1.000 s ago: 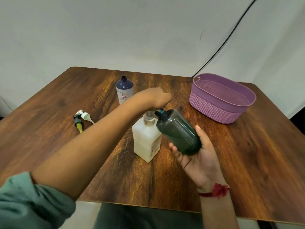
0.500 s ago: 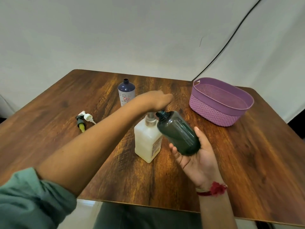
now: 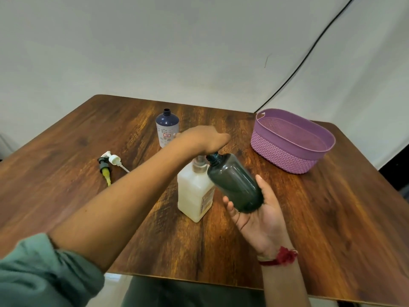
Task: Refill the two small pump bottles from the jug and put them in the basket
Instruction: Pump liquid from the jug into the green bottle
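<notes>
A white jug [image 3: 194, 196] of creamy liquid stands mid-table, with a pump on its neck. My left hand [image 3: 205, 138] presses down on top of that pump, fingers closed over it. My right hand [image 3: 256, 216] holds a dark green bottle [image 3: 234, 185], capless and tilted, its open mouth right against the pump's spout. A dark blue bottle [image 3: 167, 128] with a patterned label stands open behind my left hand. Two removed pump heads [image 3: 109, 162], one white and one dark with a yellow tube, lie at the left. The purple basket [image 3: 285, 156] sits at the back right.
The wooden table [image 3: 332, 218] ends at a near edge close to my body. A black cable [image 3: 309, 52] runs down the white backdrop behind the basket.
Both hands keep their hold at the jug. The view has shifted slightly, so the table sits a little lower in the frame.
</notes>
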